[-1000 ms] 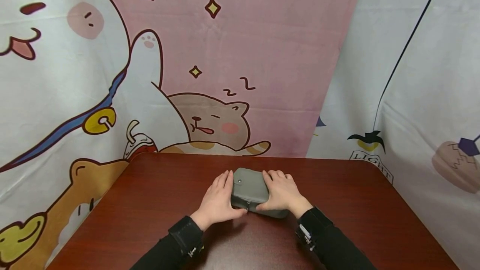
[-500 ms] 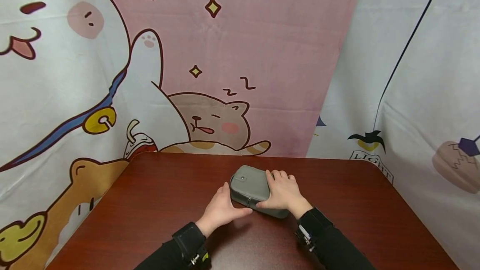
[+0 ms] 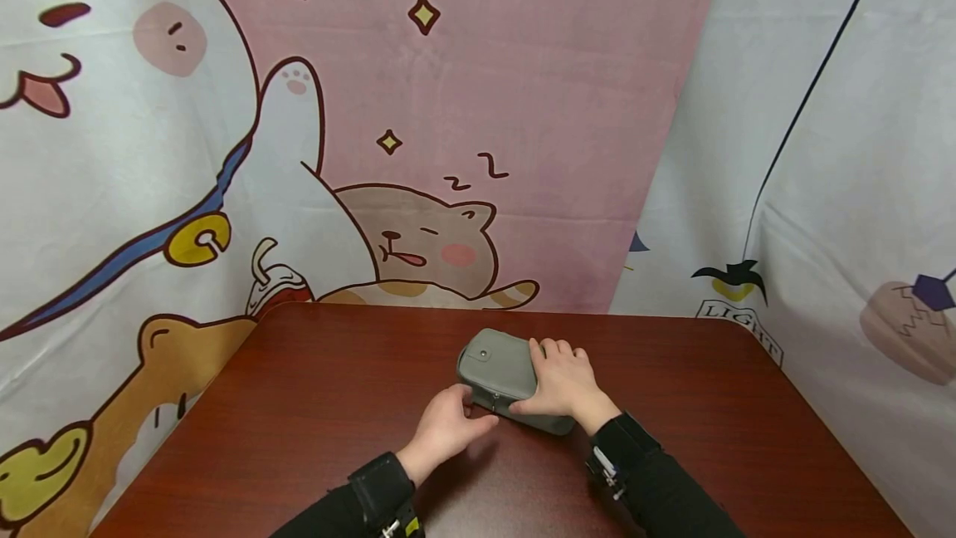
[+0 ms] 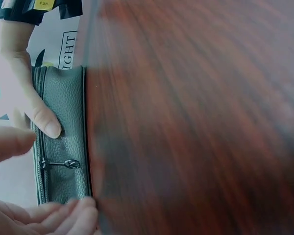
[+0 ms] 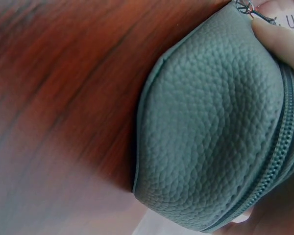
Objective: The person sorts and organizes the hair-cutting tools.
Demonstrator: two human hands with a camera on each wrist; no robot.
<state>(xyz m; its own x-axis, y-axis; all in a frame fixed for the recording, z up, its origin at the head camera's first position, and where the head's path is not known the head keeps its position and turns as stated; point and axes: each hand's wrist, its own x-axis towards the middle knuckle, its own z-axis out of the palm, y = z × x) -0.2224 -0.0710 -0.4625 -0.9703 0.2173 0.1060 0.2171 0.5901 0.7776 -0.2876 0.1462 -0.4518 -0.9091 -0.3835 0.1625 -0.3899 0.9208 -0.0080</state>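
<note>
A grey-green pebbled-leather zip pouch (image 3: 500,364) lies on the table, its zipper running round the side. My right hand (image 3: 563,380) grips its right part, thumb against the front side and fingers over the top. Beside the front left corner is my left hand (image 3: 448,426), thumb and fingers apart. In the left wrist view a metal zipper pull (image 4: 71,164) hangs across the pouch's side, between the left thumb (image 4: 12,143) and the left fingers (image 4: 71,218), with neither pinching it. Those fingers overlap the pouch's edge; contact is unclear. The right wrist view shows the pouch's rounded end and zipper teeth.
The dark red-brown wooden table (image 3: 299,422) extends on all sides of the pouch. Behind it hangs a cloth backdrop (image 3: 568,123) with cartoon animals. Dark sleeves and wrist straps (image 3: 381,488) cover both forearms.
My left hand has come off the pouch's left side and drawn toward the near front corner, its fingers bending more. The pouch has turned slightly; the right hand has kept its hold.
</note>
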